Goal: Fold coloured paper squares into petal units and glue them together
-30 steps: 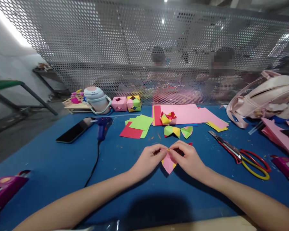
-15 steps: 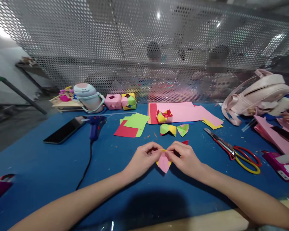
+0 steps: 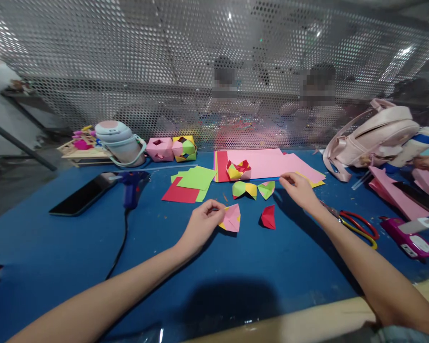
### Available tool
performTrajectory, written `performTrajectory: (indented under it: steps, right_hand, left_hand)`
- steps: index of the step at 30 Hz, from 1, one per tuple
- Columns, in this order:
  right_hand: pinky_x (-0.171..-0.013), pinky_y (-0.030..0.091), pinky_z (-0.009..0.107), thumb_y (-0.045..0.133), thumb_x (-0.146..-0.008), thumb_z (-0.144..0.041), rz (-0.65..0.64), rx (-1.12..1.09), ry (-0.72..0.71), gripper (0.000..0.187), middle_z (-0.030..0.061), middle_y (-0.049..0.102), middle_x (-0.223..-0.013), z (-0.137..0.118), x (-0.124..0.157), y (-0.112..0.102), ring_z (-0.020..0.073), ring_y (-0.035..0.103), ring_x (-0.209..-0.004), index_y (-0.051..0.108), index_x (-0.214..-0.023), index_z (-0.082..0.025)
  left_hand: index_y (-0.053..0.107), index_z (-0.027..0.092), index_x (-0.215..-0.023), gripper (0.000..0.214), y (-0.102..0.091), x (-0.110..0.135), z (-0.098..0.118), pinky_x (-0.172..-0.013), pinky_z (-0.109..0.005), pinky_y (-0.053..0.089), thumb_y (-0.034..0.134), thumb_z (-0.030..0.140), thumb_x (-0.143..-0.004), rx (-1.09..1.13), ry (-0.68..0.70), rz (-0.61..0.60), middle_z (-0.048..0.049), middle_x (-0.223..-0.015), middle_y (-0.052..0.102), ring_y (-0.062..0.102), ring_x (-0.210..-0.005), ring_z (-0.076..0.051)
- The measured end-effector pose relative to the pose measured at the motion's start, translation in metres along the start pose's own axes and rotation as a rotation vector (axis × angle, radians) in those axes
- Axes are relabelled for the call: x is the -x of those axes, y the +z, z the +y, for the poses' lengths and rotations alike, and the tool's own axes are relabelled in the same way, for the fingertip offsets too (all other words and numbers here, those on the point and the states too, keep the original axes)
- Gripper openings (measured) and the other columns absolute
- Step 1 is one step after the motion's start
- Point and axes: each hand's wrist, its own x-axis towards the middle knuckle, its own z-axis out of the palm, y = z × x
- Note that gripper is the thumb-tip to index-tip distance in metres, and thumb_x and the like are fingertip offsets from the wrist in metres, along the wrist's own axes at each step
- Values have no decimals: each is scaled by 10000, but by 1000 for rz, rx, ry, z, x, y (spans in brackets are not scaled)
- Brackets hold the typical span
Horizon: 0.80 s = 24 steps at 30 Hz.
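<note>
My left hand pinches a folded pink and yellow paper piece just above the blue table. My right hand has reached out to the edge of the pink paper sheets, its fingers curled and touching the paper there. A small red folded piece lies on the table between my hands. Beyond it sit a green and yellow folded piece and a green and pink one. A red and yellow folded flower rests on the pink sheets.
Green and red sheets, a blue glue gun with its cord, a phone, a pale bottle and paper cubes lie at left. Scissors, a pink backpack and another person's hand are at right. A perforated screen closes the back.
My right hand let go of the pink and yellow piece and moved away to the pink sheets. My left hand keeps the piece. The red folded piece now lies uncovered.
</note>
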Motion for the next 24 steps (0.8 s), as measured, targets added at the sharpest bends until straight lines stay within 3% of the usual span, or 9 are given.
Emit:
performTrajectory:
  steps: [3, 9, 13, 18, 24]
  right_hand:
    - [-658, 451, 287, 525, -783, -401, -71, 23, 73, 279, 70, 673, -796, 23, -3, 18, 182, 604, -712, 632, -856, -154]
    - [-590, 386, 254, 510, -750, -345, -79, 49, 126, 201, 33, 648, -682, 26, 2, 42, 169, 568, -647, 610, -689, -182]
    - [-531, 363, 236, 447, -739, -295, -37, 14, 155, 222, 13, 583, -559, 33, -5, 34, 143, 514, -555, 535, -574, -176]
    - [-487, 379, 219, 429, -735, -306, -40, -59, 174, 226, 6, 566, -532, 34, -9, 18, 129, 520, -512, 519, -577, -171]
    - [-531, 427, 231, 457, -744, -310, -95, -71, 128, 222, 9, 607, -561, 32, -5, 20, 144, 571, -558, 580, -624, -169]
  left_hand:
    - [567, 149, -706, 123, -3, -9, -5, -568, -216, 370, 532, 266, -694, -64, 28, 21, 15, -647, 555, 482, -607, -113]
    - [594, 141, -801, 205, -10, -28, -17, -591, -224, 376, 533, 316, -713, -121, 64, 39, -3, -699, 581, 499, -634, -123]
    - [593, 138, -842, 232, -10, -32, -21, -612, -226, 380, 531, 320, -712, -122, 35, 25, -7, -740, 587, 507, -656, -127]
    - [600, 141, -898, 258, -7, -31, -19, -642, -243, 401, 497, 312, -735, -139, 63, 10, -23, -794, 605, 523, -699, -145]
    - [609, 138, -903, 256, -10, -33, -19, -705, -277, 417, 467, 283, -746, -90, 90, -3, -63, -840, 669, 567, -776, -176]
